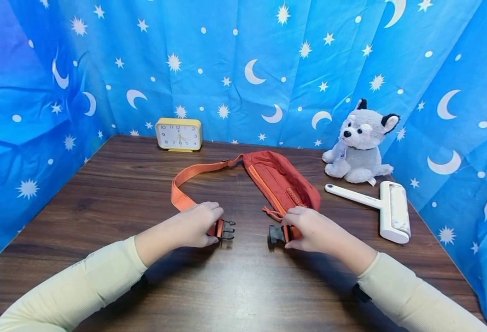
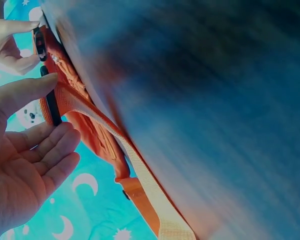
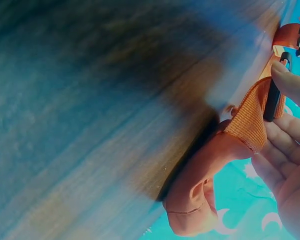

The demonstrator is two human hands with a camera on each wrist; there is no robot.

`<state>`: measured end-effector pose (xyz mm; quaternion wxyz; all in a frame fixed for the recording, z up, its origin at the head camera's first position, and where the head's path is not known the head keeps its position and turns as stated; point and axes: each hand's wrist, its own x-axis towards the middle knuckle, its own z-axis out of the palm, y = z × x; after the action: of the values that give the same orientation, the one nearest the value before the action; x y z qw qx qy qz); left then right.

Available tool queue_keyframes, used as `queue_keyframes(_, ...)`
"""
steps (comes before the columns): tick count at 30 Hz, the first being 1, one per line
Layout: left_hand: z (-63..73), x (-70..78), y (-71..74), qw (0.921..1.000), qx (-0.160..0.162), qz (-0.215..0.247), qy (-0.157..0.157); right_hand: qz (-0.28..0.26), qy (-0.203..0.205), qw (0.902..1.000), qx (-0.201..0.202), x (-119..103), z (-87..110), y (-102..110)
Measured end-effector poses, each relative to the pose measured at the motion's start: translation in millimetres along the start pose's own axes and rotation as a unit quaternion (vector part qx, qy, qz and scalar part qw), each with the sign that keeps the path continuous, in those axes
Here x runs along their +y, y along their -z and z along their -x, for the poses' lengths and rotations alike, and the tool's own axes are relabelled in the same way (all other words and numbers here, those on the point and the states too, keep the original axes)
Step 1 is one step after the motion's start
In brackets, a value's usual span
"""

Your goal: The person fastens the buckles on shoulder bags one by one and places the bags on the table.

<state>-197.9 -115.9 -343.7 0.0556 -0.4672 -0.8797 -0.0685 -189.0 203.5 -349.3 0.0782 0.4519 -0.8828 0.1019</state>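
A red-orange waist bag lies on the wooden table, its orange strap curving out to the left. My left hand pinches the black pronged buckle half at the strap's end, between thumb and fingers. Across a short gap, my right hand pinches the black socket half of the buckle beside the bag's near end. The two halves face each other and are apart. In the left wrist view the thumb presses the buckle half; the right wrist view shows the socket half gripped likewise.
A yellow alarm clock stands at the back left of the table. On the right sit a grey-and-white plush dog and a white lint roller. A blue star-and-moon curtain encloses the table's back and sides.
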Motion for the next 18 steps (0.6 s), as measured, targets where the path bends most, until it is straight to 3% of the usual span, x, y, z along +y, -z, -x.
queue_keyframes(9, 0.6, 3.0, 0.5, 0.9999, 0.005, -0.006, 0.009, 0.01, 0.014, 0.9993, 0.033, 0.0, 0.4, -0.5)
queue_keyframes(18, 0.8, 3.3, 0.4, 0.9999, 0.015, -0.003, 0.001, 0.004, -0.003, 0.9996, 0.029, -3.7, -0.8, 0.5)
